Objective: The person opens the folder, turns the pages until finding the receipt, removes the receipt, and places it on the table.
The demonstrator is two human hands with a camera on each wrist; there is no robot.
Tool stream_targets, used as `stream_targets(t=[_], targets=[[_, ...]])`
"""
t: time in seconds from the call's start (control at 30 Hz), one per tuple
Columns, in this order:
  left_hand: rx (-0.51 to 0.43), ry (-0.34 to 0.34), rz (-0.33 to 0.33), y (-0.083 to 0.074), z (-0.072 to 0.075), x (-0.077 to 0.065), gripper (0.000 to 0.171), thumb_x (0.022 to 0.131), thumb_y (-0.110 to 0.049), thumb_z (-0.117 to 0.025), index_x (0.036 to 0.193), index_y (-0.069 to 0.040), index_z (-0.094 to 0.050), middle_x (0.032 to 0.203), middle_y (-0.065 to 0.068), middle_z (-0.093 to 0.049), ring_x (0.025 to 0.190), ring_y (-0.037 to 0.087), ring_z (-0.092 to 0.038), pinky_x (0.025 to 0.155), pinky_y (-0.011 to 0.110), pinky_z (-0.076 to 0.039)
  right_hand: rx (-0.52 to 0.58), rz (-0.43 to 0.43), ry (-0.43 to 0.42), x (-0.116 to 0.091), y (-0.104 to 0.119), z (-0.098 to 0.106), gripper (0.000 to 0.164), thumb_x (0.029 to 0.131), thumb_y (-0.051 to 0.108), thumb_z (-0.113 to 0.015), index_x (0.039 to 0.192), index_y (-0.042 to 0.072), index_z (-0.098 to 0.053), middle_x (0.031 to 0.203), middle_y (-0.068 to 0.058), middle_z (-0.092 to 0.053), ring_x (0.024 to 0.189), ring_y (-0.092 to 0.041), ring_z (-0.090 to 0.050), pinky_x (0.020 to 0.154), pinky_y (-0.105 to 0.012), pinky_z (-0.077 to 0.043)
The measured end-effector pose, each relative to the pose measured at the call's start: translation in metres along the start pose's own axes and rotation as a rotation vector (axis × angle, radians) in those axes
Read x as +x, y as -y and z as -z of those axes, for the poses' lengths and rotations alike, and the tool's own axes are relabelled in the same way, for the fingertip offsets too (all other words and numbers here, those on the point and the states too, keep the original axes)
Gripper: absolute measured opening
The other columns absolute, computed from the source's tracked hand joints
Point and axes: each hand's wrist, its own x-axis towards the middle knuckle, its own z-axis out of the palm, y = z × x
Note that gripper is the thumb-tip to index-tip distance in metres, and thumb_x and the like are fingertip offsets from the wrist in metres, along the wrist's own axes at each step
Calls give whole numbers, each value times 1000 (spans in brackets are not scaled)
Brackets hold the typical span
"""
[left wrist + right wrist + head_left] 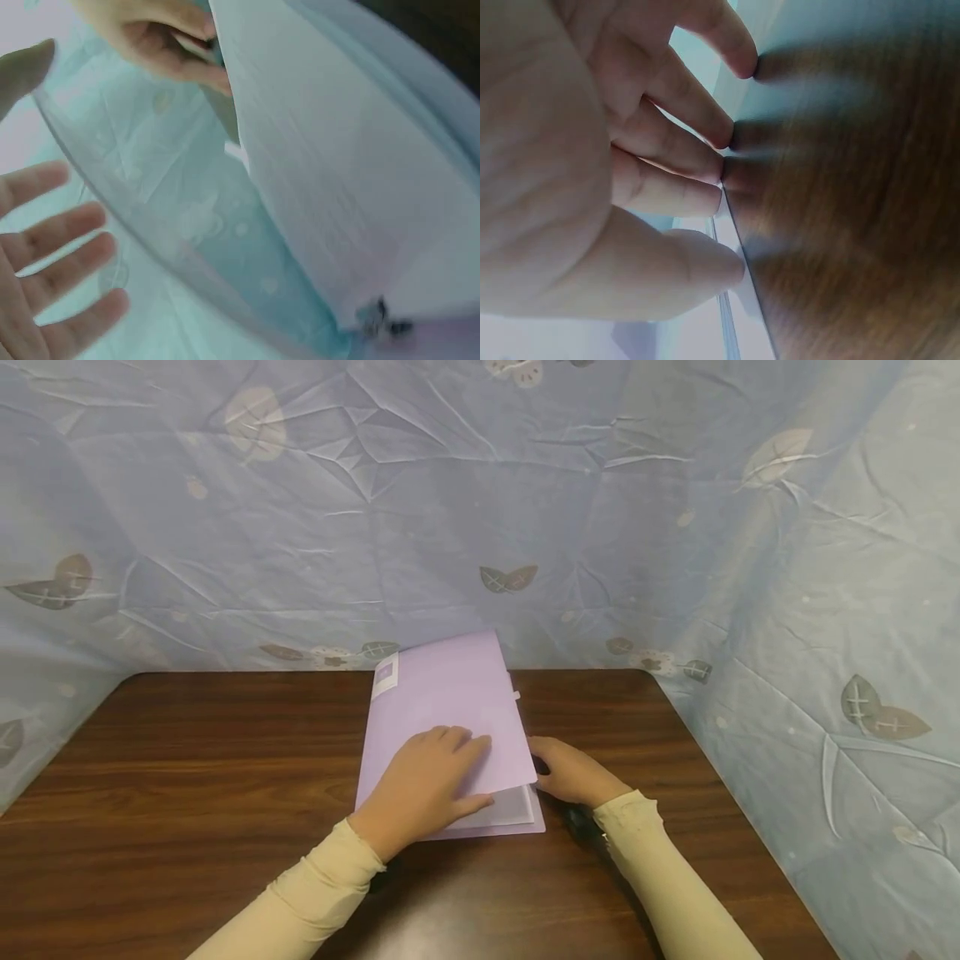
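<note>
A light purple folder (442, 710) lies on the table with its front cover partly raised over white sheets (513, 807). My left hand (431, 777) rests on the outside of that cover, fingers spread and thumb by its lower edge. In the left wrist view its fingers (64, 244) look straight beside the cover's edge. At the folder's right edge is my right hand (573, 771). The right wrist view has its fingertips (721, 135) down by the folder's edge and the table, with the thumb touching the edge strip. A metal clip (381, 319) shows inside the folder.
The dark wood table (187, 760) has a back edge along a hanging blue cloth (420, 527) with leaf prints. More cloth (862, 652) hangs on the right. A small white tab (516, 695) sticks out of the folder's right side.
</note>
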Motion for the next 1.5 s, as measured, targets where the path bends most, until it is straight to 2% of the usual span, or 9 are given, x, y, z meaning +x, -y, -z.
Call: stream_targets(t=[0.27, 0.43, 0.63, 0.83, 1.0, 1.1, 1.2, 1.33, 1.5], targets=[[55, -108, -157, 10, 16, -5, 62, 89, -50, -79, 136, -14, -63, 122, 9, -67, 115, 29, -65, 101, 45, -52, 5, -26, 14, -6, -7, -2, 62, 97, 18, -72, 153, 2, -48, 154, -16, -52, 143, -33, -48, 117, -51, -37], [51, -163, -247, 14, 19, -6, 67, 87, -35, -85, 145, -15, -57, 131, 10, -65, 123, 29, -61, 109, 44, -47, -14, -7, 5, -10, -10, -4, 56, 98, 16, -72, 147, -3, -54, 155, -19, -50, 144, -35, -48, 117, -52, -37], [74, -236, -298, 18, 25, -10, 74, 87, -25, -85, 152, -17, -51, 140, 11, -61, 131, 31, -56, 114, 47, -42, -3, -15, 2, -12, -12, -6, 53, 98, 16, -71, 145, -2, -56, 156, -17, -49, 145, -35, -46, 118, -52, -36], [53, -266, -388, 23, 34, -19, 81, 86, 9, -74, 157, -18, -45, 157, 15, -46, 144, 34, -45, 120, 53, -33, -11, -38, 4, -12, -13, -8, 54, 98, 18, -72, 146, 0, -56, 157, -16, -49, 145, -33, -46, 119, -52, -35], [201, -222, -490, 28, 46, -27, 90, 80, 19, -72, 158, -15, -42, 167, 17, -31, 152, 32, -33, 123, 56, -26, -9, -30, 3, -10, -13, -9, 54, 98, 21, -72, 146, 1, -56, 157, -14, -49, 146, -32, -46, 119, -51, -35], [345, -173, -531, 32, 53, -33, 78, 88, 15, -65, 158, -14, -43, 168, 16, -28, 155, 28, -28, 123, 53, -28, -10, -18, 0, -8, -13, -8, 54, 98, 20, -72, 146, 1, -56, 157, -14, -49, 146, -33, -46, 118, -51, -36], [451, -155, -562, 38, 57, -40, 62, 99, 15, -46, 155, -13, -48, 169, 12, -29, 158, 24, -22, 121, 48, -33, -20, -25, 7, -7, -12, -7, 55, 98, 20, -72, 147, 1, -56, 158, -13, -48, 146, -32, -45, 119, -51, -35], [516, -204, -580, 47, 59, -51, 60, 102, 17, -31, 146, -13, -57, 168, 10, -33, 159, 21, -16, 124, 43, -27, -38, -18, 19, -4, -10, -5, 55, 98, 20, -71, 147, 0, -55, 158, -14, -47, 147, -32, -44, 119, -50, -35], [507, -299, -628, 59, 61, -65, 53, 99, 19, -39, 136, -9, -65, 161, 14, -43, 156, 22, -28, 128, 40, -15, -41, -3, 25, 0, -8, -2, 56, 99, 19, -70, 148, 0, -53, 159, -15, -46, 148, -31, -43, 120, -50, -34]])
